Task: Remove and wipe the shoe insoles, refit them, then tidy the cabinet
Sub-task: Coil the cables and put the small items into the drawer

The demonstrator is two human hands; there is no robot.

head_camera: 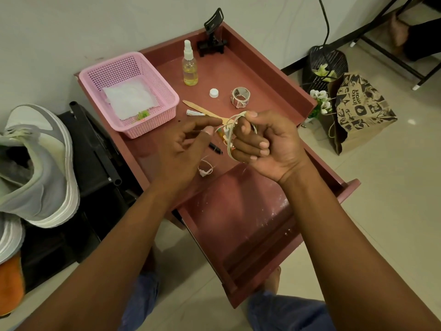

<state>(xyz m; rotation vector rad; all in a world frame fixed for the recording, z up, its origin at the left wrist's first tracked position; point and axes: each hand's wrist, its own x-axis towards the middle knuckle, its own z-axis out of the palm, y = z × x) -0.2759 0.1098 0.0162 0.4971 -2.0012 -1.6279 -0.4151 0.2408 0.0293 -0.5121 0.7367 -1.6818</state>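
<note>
Cabinet point(241, 75) top cluttered; right hand point(265, 144) grip clamps cord loop point(232, 134), left hand point(183, 149) relaxed.

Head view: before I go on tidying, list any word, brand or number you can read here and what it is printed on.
"insta mart" on the brown paper bag standing on the floor right of the cabinet, printed sideways.
The roll of stickers on the cabinet top carries dark marks, too small to read.
The small white tube beside the wooden spoon shows print, too blurred to read.
The spray bottle shows no label.

One pink basket point(152, 96); one spray bottle point(190, 65); one white cap point(214, 93); two shoes point(40, 163); one paper bag point(360, 111)
</note>
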